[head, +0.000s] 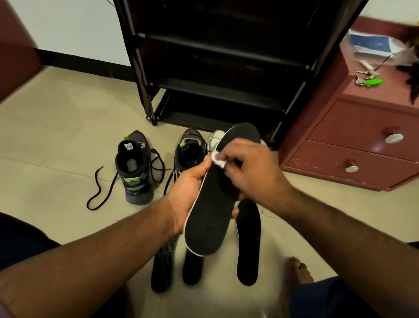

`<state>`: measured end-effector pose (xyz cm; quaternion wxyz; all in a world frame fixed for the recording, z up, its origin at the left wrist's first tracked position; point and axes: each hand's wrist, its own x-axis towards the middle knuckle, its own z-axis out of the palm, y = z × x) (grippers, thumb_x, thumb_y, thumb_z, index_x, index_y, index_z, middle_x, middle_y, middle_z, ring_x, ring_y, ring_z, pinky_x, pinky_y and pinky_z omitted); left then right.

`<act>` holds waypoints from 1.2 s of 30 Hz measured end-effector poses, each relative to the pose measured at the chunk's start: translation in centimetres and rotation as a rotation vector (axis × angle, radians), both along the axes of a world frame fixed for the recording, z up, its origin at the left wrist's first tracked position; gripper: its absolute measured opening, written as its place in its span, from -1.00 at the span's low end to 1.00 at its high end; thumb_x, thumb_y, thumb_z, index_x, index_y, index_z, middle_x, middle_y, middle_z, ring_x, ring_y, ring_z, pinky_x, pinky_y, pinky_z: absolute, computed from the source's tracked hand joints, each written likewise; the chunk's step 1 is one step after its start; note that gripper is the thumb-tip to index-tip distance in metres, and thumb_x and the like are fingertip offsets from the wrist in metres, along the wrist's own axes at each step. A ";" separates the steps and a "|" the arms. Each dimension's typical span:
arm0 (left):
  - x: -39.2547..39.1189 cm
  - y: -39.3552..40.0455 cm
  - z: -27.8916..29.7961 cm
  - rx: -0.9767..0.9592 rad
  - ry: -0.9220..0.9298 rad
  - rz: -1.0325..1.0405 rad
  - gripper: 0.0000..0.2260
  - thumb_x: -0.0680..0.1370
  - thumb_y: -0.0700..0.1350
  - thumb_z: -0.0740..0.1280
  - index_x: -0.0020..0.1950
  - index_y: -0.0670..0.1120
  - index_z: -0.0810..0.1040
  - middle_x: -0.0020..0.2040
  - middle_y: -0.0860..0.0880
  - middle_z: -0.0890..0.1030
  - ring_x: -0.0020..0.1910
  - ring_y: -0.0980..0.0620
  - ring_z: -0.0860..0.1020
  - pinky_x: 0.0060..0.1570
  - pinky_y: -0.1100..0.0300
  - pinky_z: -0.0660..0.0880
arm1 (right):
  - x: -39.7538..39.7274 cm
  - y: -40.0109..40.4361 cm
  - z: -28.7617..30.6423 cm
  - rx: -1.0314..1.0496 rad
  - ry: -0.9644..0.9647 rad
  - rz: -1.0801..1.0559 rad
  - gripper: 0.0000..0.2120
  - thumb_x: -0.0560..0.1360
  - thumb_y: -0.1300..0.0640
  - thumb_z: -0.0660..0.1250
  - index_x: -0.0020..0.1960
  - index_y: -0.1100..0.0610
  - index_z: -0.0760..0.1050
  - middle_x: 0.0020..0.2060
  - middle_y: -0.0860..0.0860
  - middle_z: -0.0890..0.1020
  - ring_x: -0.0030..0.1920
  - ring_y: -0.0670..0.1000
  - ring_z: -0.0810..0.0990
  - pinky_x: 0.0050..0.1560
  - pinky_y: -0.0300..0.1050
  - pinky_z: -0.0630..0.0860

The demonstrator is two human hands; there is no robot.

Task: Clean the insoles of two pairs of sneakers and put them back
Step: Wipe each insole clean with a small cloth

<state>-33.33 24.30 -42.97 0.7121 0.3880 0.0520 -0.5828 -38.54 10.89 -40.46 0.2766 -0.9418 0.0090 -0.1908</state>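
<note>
My left hand (188, 194) grips a black insole with a white rim (214, 209) from its left edge, holding it up over the floor. My right hand (250, 172) presses a small white wipe (219, 160) against the insole's upper part. Three more dark insoles lie on the tiles below: one at the right (248, 247), one in the middle (192, 270), and a patterned one at the left (163, 268). Two dark sneakers with green accents stand ahead, one at the left (135, 170) and one (190, 149) behind my left hand. A white sneaker (216, 139) peeks out behind the held insole.
A black shoe rack (219, 51) stands against the wall straight ahead. A red-brown drawer cabinet (370, 136) at the right carries keys (367, 79) and a plastic bag. Loose black laces (100, 190) trail on the beige tiles. My bare foot (297, 268) rests at the lower right.
</note>
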 end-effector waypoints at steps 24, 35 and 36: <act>0.4 -1.3 -0.7 -0.011 -0.060 -0.001 -0.47 0.60 0.28 0.07 0.06 -0.10 0.62 -0.11 -0.14 0.65 -0.20 -0.09 0.63 -0.26 0.07 0.55 | -0.1 -1.5 -0.1 -0.056 -0.056 -0.015 -0.81 0.33 0.37 0.28 -0.13 0.25 0.62 -0.20 0.10 0.62 -0.16 0.11 0.62 -0.16 0.08 0.58; 0.5 -0.9 -0.6 0.003 -0.012 -0.039 -0.40 0.57 0.34 0.08 0.18 -0.11 0.61 0.05 -0.16 0.62 0.01 -0.10 0.60 0.06 0.00 0.53 | -2.1 0.7 0.0 -0.104 0.045 0.235 -0.82 0.31 0.39 0.32 -0.15 0.23 0.62 -0.22 0.10 0.61 -0.19 0.10 0.59 -0.15 -0.04 0.53; 0.1 -1.0 -0.8 -0.001 -0.025 -0.065 -0.40 0.57 0.35 0.05 0.18 -0.08 0.62 0.05 -0.16 0.63 0.00 -0.11 0.62 0.00 -0.04 0.55 | -1.6 -0.2 0.1 -0.091 0.019 0.131 -0.82 0.34 0.38 0.31 -0.14 0.21 0.63 -0.22 0.08 0.61 -0.18 0.09 0.60 -0.17 0.01 0.56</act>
